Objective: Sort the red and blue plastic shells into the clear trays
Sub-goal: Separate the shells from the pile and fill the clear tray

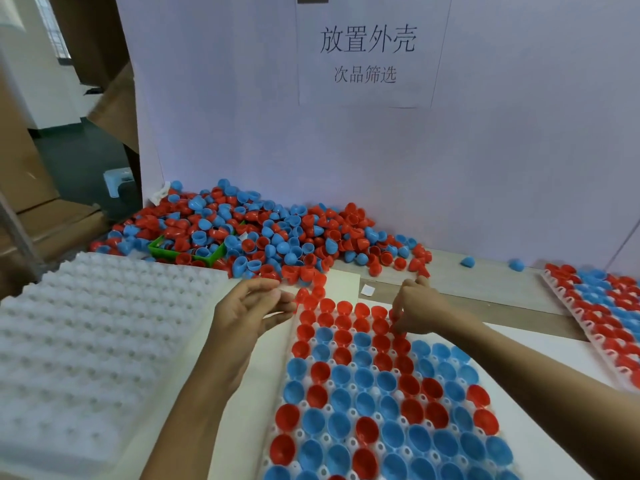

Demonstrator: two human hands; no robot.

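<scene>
Head view, left hand (254, 303) grip loose, empty, right hand (417, 308) fingers down pinching red shell (398, 325) over tray (294, 427)

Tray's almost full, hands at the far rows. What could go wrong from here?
1. The right hand reaches across seated red shells; it could knock some out of the tray.
2. The loose pile spills up to the tray's far edge, so strays may roll in.
3. Two blue shells lie apart near the wall, easily missed.
</scene>
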